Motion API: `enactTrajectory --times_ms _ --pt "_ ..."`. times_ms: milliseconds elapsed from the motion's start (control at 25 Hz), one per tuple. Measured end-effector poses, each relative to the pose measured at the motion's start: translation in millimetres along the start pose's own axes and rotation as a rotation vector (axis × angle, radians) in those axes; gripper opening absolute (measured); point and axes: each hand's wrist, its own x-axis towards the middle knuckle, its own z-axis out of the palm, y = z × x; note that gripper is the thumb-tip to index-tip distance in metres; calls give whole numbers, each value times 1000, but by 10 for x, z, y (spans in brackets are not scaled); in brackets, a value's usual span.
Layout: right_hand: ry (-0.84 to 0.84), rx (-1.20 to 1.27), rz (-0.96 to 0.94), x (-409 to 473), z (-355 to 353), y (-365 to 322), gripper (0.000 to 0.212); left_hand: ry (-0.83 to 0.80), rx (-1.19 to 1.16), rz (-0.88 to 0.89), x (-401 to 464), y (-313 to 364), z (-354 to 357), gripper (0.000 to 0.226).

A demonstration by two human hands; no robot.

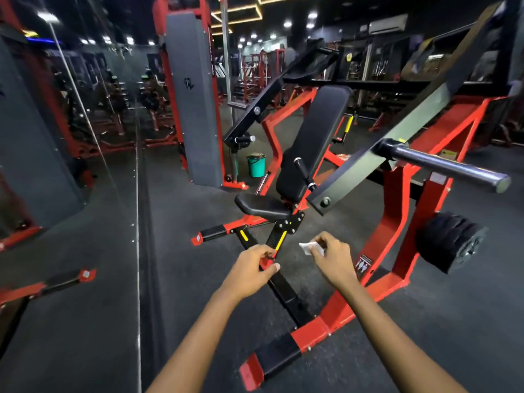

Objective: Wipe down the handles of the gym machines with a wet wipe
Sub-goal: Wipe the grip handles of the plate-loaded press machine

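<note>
Taking the black seat (pixel 262 205) of the red press machine as the landmark, the left hand (pixel 252 269) is below it and a little to the left, fingers curled with something small and red pinched between thumb and fingertips; what that thing is cannot be told. Just right of it, below the seat, the right hand (pixel 333 259) pinches a small folded white wet wipe (pixel 309 247) at its edge; the two hands are near each other but not touching. The wipe looks light, limp and damp, so it is likely to bunch or slide unless opened and wrapped flat under the palm and fingers. Up and right of the seat stands the short black handle (pixel 304 173), probably rubbery and easy to grip round. Further right, the long steel bar (pixel 442 165) looks stiff, smooth and slippery when wet; it would want a firm encircling hold.
</note>
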Motion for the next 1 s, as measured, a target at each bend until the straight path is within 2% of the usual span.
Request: enactTrajectory --times_ms 200,320,480,680,840,1000 --pt "4 49 -20 1312 547 154 1 27 60 26 1382 -477 -282 35" --pt "53 36 10 1985 773 165 10 47 31 44 1992 -697 -452 34" --pt "22 -15 7 2652 1207 249 13 25 -12 45 2753 -1235 -482 31" --pt "164 -69 62 3447 1744 388 10 -77 -25 172 3865 -1846 -590 33" --pt "300 -126 147 3915 2233 384 7 -231 -12 277 4778 -2342 -786 36" --pt "367 -164 239 4212 2413 425 10 -281 -67 394 5441 -2512 -781 30"
